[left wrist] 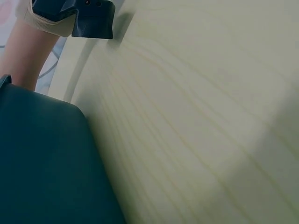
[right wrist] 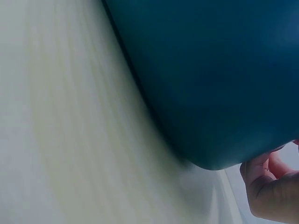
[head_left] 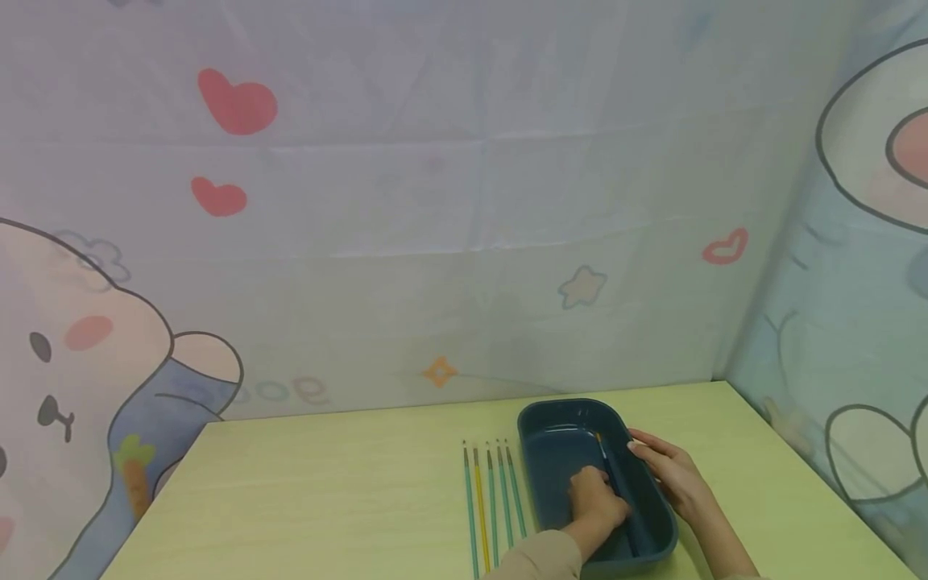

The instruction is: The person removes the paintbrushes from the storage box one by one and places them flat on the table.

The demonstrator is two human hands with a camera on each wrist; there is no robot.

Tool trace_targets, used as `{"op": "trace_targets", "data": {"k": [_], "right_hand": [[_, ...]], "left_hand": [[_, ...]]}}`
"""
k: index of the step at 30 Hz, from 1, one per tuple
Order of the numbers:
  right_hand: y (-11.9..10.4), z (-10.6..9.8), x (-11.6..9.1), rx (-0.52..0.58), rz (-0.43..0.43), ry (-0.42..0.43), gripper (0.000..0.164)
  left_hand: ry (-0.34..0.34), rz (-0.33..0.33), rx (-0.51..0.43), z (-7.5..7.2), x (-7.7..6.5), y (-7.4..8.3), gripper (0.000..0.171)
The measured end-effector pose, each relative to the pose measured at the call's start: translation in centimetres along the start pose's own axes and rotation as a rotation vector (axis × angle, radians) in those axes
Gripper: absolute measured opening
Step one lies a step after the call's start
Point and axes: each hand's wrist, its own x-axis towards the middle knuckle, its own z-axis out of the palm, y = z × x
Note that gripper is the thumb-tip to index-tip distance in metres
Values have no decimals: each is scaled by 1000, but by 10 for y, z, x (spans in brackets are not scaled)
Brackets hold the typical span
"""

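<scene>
A dark blue tray [head_left: 554, 463] stands at the right of the table, with a dark-handled paintbrush [head_left: 602, 448] lying lengthwise inside it. My left hand [head_left: 598, 501] reaches into the tray, fingers curled, and appears to pinch the brush between thumb and forefinger; part of the handle is hidden under it. On the tray's right rim my right hand [head_left: 676, 475] grips with the thumb over the edge, other fingers outside. Left of the tray lies a row of paintbrushes, several with teal handles [head_left: 504, 499] and one yellow-handled brush [head_left: 480, 507].
The pale yellow wooden table [head_left: 326, 491] meets a printed cloth backdrop [head_left: 406, 201] at the rear. Another cloth panel [head_left: 863, 322] closes the right side. In the left wrist view, a forearm [left wrist: 35, 56] wears a black device [left wrist: 93, 21] above the table.
</scene>
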Motion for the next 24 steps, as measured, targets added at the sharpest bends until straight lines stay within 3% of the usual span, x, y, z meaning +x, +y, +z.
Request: {"op": "trace_targets", "data": {"k": [10, 16, 24], "right_hand": [[1, 0, 1, 0, 7, 14, 63], [0, 0, 1, 2, 7, 8, 63], [0, 0, 1, 15, 16, 16, 62]], "left_hand": [[-14, 32, 148, 3, -1, 1, 22], [-33, 21, 58, 3, 0, -1, 19], [-12, -47, -30, -1, -1, 3, 16]]}}
